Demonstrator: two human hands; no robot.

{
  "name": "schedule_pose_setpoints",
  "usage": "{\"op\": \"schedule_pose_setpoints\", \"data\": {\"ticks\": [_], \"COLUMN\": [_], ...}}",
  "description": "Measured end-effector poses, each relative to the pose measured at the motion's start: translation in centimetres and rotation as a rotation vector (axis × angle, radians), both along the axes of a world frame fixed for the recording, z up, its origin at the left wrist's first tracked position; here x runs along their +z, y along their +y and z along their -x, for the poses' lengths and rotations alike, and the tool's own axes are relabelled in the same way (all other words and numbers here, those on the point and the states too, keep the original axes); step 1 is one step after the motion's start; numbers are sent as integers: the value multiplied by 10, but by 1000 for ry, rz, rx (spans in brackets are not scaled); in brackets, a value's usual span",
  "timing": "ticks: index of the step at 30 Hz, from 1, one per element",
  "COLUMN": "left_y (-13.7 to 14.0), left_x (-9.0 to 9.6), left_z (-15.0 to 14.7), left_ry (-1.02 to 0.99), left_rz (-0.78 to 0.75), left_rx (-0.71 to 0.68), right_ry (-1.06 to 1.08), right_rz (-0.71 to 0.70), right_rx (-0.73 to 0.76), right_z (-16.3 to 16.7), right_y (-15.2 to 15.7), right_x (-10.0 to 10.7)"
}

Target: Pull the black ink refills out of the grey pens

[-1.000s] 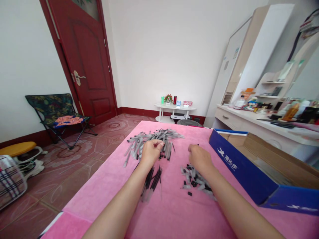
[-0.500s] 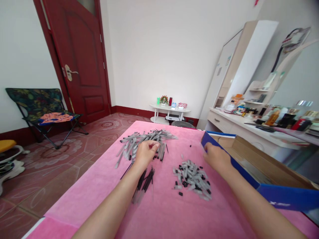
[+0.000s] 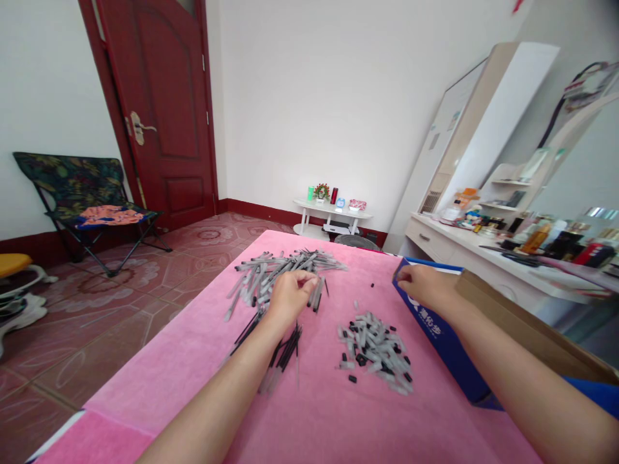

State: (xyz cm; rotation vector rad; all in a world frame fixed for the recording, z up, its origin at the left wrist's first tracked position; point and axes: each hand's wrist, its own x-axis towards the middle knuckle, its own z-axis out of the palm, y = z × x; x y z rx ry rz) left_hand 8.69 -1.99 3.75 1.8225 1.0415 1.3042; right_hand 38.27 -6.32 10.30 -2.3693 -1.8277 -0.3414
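Take the blue box (image 3: 445, 351) as your landmark: it sits open on the pink cloth (image 3: 309, 419), lettering on the wall facing left. Your right hand (image 3: 420, 287) is at the box's far left corner, covering part of the rim, fingers curled inward; you cannot tell from here whether it touches the wall or grips anything. Your left hand (image 3: 293, 296) is well to the left of the box, thumb and fingertips brought together; whether something thin is pinched there, you cannot tell. Around and beyond that hand, also well left of the box, spread the grey pen barrels (image 3: 261, 277), overlapping at many angles. Nearer you, still left of the box, lie the dark thin rods (image 3: 290, 348), partly behind your left forearm. The heap of clear and black caps (image 3: 374, 345) lies near the box's left side, between it and the rods.
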Motion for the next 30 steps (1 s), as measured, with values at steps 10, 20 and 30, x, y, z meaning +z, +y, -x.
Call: {"op": "schedule_pose_setpoints", "data": {"ticks": [10, 20, 30], "left_y": [3, 6, 3], "left_x": [5, 8, 15], "left_z": [7, 11, 13], "left_ry": [-40, -54, -52], "left_rz": [1, -5, -35], "left_rx": [21, 34, 42], "right_ry": [47, 152, 416], "right_rz": [112, 138, 396], "right_rx": [64, 119, 435], "right_z": [21, 11, 58], "right_y": [72, 69, 34], "right_x": [-86, -75, -46]}}
